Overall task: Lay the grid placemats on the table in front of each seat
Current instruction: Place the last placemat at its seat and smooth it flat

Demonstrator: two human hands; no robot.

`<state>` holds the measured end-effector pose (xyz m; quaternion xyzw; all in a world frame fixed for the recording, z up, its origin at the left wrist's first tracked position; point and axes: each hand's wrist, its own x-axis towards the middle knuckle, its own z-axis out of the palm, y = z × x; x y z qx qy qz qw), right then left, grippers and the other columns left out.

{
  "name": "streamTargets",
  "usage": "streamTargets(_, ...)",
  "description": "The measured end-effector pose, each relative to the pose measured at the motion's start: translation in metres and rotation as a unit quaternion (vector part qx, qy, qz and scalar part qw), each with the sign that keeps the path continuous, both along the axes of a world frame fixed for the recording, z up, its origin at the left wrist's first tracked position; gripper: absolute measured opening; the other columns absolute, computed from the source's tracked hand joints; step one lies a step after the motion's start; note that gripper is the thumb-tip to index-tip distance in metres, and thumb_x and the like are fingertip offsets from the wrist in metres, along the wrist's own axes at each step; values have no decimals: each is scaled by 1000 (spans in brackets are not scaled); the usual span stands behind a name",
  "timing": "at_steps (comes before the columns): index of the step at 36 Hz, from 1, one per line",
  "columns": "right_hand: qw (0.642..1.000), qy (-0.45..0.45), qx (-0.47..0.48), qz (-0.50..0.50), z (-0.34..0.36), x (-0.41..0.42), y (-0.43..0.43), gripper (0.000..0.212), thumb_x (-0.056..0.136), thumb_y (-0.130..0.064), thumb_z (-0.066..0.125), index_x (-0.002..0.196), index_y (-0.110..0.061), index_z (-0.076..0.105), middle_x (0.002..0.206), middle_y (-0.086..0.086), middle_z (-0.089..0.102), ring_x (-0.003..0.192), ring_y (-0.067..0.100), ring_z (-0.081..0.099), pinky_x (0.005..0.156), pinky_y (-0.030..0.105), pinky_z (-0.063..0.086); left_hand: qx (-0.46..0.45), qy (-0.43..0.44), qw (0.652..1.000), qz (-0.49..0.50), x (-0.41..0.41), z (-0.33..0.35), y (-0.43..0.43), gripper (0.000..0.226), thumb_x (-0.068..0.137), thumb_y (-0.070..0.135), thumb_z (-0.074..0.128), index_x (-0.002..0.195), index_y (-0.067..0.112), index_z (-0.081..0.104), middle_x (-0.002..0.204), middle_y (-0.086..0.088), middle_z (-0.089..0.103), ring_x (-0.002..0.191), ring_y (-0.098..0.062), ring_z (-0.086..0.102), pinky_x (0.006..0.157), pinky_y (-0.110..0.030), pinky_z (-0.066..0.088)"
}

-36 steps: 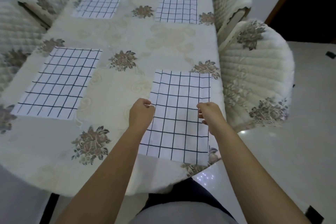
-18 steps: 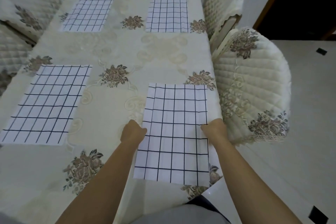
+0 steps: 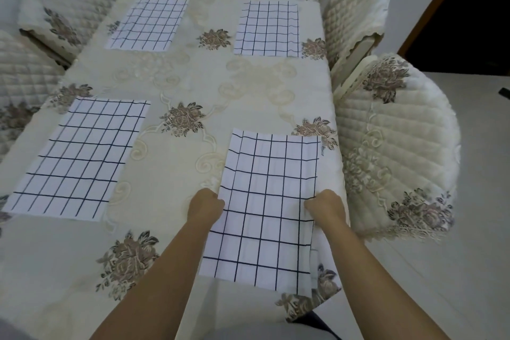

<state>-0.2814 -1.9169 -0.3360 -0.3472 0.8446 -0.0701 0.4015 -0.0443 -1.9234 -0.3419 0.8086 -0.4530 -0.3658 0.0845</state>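
While I count four placemats [image 3: 80, 157], four chairs [image 3: 394, 146] | nearest placemat [image 3: 265, 215] between left hand [image 3: 205, 205], right hand [image 3: 325, 207] | fingers [image 3: 216, 201] curled, gripping its edges

White placemats [image 3: 265, 201] with dark grid lines; cream tablecloth [image 3: 193, 77] with brown flowers.

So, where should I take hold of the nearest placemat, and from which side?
Pinch the nearest placemat at its two long edges, midway: left hand from the left, right hand from the right. It lies flat and limp, so one grip would probably crumple it.
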Motion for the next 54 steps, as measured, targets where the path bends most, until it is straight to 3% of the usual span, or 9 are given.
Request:
streamTargets(6, 998, -11, -34, 42, 2, 8, -24, 36, 86, -8, 53, 54, -12, 36, 57, 2, 39, 51, 16, 39, 43, 21, 24, -6, -25, 1000, 7, 3, 5, -16, 15, 89, 10, 52, 75, 9, 46, 74, -1, 47, 75, -20, 48, 65, -26, 35)
streamTargets(14, 997, -16, -75, 26, 5, 13, -63, 34, 86, -3, 52, 57, -11, 37, 57, 3, 40, 53, 17, 42, 45, 20, 28, -13, -15, 1000, 20, -5, 6, -45, 10, 93, 13, 49, 98, 6, 53, 113, -14, 60, 90, -22, 51, 75, -25, 34)
streamTargets(17, 995, -23, -95, 23, 7, 13, -73, 8, 88, -5, 53, 80, -7, 51, 77, 5, 51, 77, 21, 50, 62, 24, 40, -12, -18, 999, 27, -6, 6, -56, 10, 93, 13, 48, 98, 6, 52, 114, -16, 60, 89, -21, 49, 74, -25, 34)
streamTargets(19, 993, -31, -114, 19, 9, 13, -80, 10, 88, -7, 53, 98, -6, 54, 87, 6, 52, 82, 21, 50, 67, 28, 42, -15, -21, 999, 32, -6, 7, -63, 12, 94, 13, 47, 100, 5, 54, 112, -16, 60, 92, -24, 52, 74, -26, 34)
streamTargets(24, 991, -45, -127, -10, 6, 14, -93, 11, 85, -4, 51, 92, -10, 45, 69, -3, 43, 80, 23, 48, 66, 29, 39, -32, -32, 998, 40, -2, 4, -79, 5, 93, 10, 46, 89, 7, 44, 89, -6, 48, 86, -19, 46, 71, -25, 31)
streamTargets(30, 987, -60, -144, -40, 5, 17, -97, 18, 87, -5, 51, 97, -9, 36, 71, -1, 44, 77, 23, 49, 61, 28, 35, -52, -35, 997, 44, 3, -2, -85, 30, 90, 8, 49, 65, 12, 33, 64, 3, 35, 77, -19, 43, 49, -24, 23)
streamTargets(36, 986, -56, -149, -39, 1, 16, -98, 16, 89, -7, 50, 97, -9, 36, 81, 4, 50, 78, 24, 49, 65, 30, 37, -40, -38, 998, 26, -1, 0, -83, 6, 93, 11, 46, 92, 5, 46, 87, -9, 48, 81, -21, 44, 68, -28, 32)
streamTargets(42, 986, -54, -153, -34, 0, 14, -98, 16, 89, -7, 49, 96, -9, 36, 89, 10, 51, 78, 25, 50, 66, 29, 37, -41, -42, 998, 15, 1, 1, -81, 7, 93, 11, 48, 91, 7, 43, 73, -2, 45, 79, -22, 46, 67, -27, 33)
streamTargets(54, 989, -39, -144, -13, 1, 15, -99, 26, 90, -6, 47, 115, -2, 41, 90, 10, 53, 78, 26, 50, 64, 29, 36, -46, -77, 996, 9, -6, 7, -72, 24, 95, 13, 45, 118, 6, 46, 113, -15, 59, 89, -27, 52, 70, -32, 37)
